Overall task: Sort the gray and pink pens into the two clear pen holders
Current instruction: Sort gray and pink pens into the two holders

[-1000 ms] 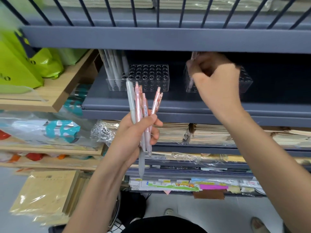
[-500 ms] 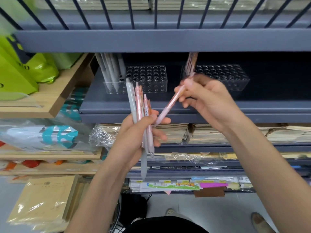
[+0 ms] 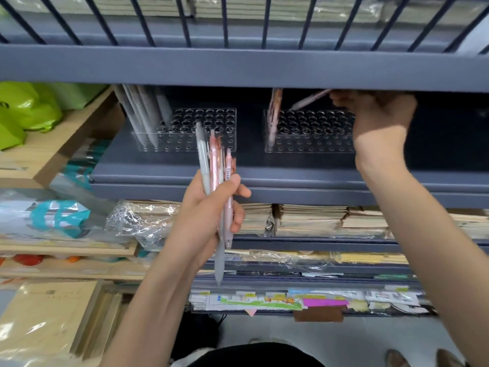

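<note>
Two clear pen holders stand on a dark grey shelf. The left holder (image 3: 206, 128) has several gray pens (image 3: 144, 115) in its left rows. The right holder (image 3: 312, 133) has pink pens (image 3: 272, 115) at its left edge. My left hand (image 3: 209, 215) is below the shelf front, shut on a bundle of pens (image 3: 215, 168): one gray and a few pink. My right hand (image 3: 375, 112) is raised over the right holder's top, pinching a pink pen (image 3: 309, 99) that slants tip-down toward the holes.
The shelf above (image 3: 238, 67) hangs low over both holders and hides the pen tops. Stacks of wrapped notebooks (image 3: 312, 218) fill the shelves below. Green bags (image 3: 23, 112) lie on a wooden rack at the left.
My right hand pulled a pink pen out of the left hand's bundle, then rose up and right with it to the right holder. The left hand stayed almost still.
</note>
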Demonstrator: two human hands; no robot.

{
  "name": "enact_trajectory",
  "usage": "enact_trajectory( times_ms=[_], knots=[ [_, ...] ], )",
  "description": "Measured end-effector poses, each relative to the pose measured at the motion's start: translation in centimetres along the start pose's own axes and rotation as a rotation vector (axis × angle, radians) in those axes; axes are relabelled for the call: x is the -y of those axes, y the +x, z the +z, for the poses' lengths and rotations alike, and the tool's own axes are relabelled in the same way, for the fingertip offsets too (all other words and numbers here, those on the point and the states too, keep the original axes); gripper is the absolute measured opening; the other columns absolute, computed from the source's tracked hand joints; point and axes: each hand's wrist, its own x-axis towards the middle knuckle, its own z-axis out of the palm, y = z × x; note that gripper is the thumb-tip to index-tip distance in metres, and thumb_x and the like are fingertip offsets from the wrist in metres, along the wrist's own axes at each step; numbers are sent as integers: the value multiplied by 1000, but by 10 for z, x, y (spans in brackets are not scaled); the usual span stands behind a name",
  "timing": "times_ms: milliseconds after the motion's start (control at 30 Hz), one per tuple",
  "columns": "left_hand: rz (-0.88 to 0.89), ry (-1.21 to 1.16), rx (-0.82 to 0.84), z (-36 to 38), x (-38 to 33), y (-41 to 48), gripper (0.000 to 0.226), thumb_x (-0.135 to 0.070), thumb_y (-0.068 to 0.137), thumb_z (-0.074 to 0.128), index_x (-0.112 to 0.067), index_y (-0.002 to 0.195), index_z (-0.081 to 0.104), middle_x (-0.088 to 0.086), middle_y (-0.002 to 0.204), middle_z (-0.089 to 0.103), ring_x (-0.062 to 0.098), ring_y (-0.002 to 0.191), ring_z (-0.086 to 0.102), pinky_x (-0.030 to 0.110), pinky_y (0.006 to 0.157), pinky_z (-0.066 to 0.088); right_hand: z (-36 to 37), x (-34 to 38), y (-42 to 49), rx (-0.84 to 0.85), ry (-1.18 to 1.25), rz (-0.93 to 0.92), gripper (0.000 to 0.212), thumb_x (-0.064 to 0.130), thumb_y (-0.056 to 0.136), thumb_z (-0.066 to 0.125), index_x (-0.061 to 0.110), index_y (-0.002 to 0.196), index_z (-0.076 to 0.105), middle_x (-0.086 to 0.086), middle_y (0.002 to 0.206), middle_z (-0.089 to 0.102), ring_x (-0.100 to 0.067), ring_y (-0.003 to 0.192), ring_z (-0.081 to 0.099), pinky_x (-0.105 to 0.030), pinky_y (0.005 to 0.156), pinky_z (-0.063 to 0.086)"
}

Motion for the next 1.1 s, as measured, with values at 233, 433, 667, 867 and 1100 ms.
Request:
enact_trajectory(
  times_ms=[233,433,667,867,1100],
  knots=[
    [26,-2,-51,7,5,0,23,-25,96,63,-11,113,57,5,79,68,15,45,49,23,39,39,15,-16,21,222,-480,-31,31,12,90,58,29,65,64,15,74,70,-8,81,67,-24,89,52],
    [31,-9,-96,13,4,1,25,-27,94,63,-7,108,59,2,74,66,14,44,48,22,39,38,33,-22,27,474,-777,-128,23,32,100,51,16,103,67,10,100,64,-1,91,54,-3,77,30],
    [32,-8,-130,12,4,-2,30,-24,95,64,-1,113,58,2,72,63,14,45,49,22,39,40,38,-24,31,514,-836,-192,26,24,103,46,5,101,65,-3,99,68,-24,98,63,-25,91,41],
    [25,3,-124,11,8,-6,31,-28,92,68,-6,113,62,2,74,65,14,48,52,22,42,44,43,-21,35,566,-870,-147,30,27,103,43,8,95,64,-2,91,69,-13,87,64,-23,78,40],
    [38,9,-118,11,9,-10,30,-29,91,68,-8,112,62,3,74,65,14,48,52,22,43,44,36,-17,26,475,-679,31,22,42,97,52,24,101,64,14,92,67,-6,92,66,-32,95,47]
  ],
)
